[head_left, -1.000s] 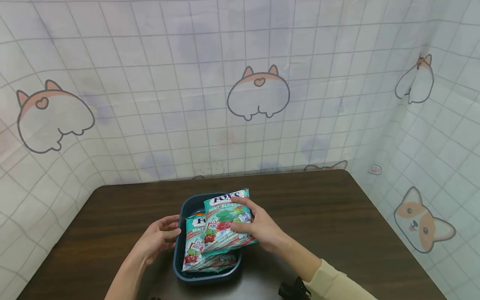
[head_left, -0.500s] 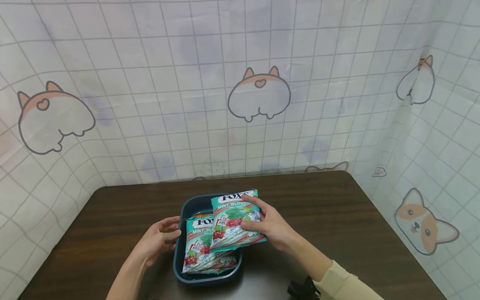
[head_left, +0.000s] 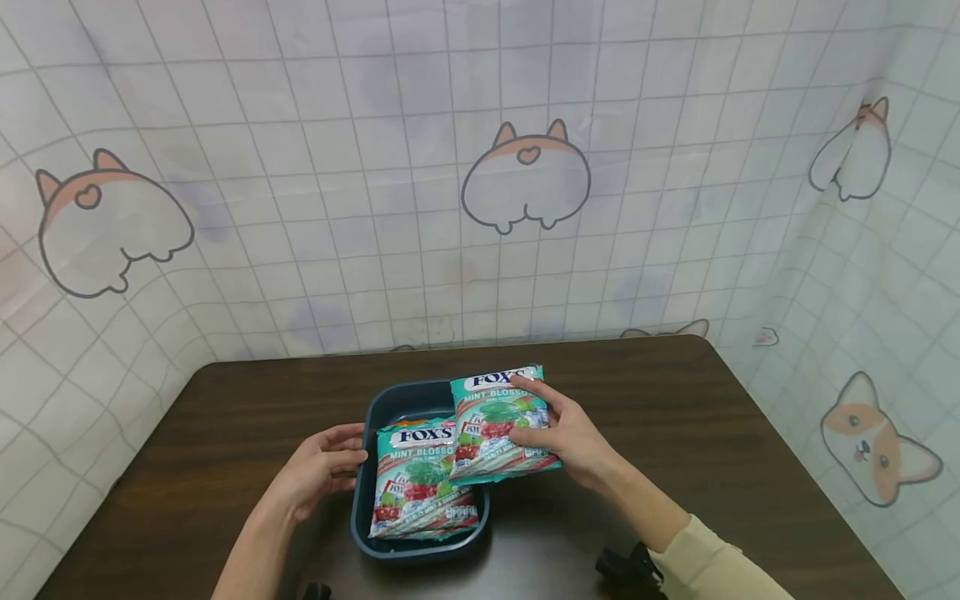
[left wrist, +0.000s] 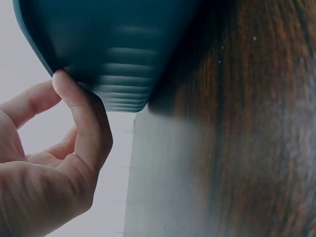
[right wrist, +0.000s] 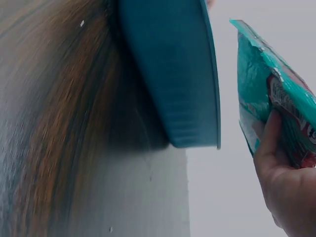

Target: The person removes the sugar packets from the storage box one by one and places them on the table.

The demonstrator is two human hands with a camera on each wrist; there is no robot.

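Observation:
In the head view my right hand [head_left: 577, 437] grips a green FOX'S Mint Blossom candy bag [head_left: 487, 429], thumb across its front. The right wrist view shows this bag [right wrist: 256, 74] tilted and held above the rim of a dark blue plastic basin [right wrist: 173, 74]. My left hand [head_left: 324, 468] holds the left rim of the basin [head_left: 420, 557] between thumb and fingers; the left wrist view shows the thumb and fingertips at that rim. Inside the basin lies another candy bag [head_left: 412, 483] of the same print, its upper right corner hidden behind the held bag.
The basin stands on a dark brown wooden table [head_left: 637, 417]. Behind and beside the table hangs a white gridded curtain [head_left: 337, 208] with corgi prints. A black device [head_left: 628, 567] sits by the right sleeve, and another small dark object [head_left: 317, 592] shows at the bottom edge.
My right hand has moved right and slightly up with its candy bag, uncovering more of the bag in the basin. My left hand stays at the rim.

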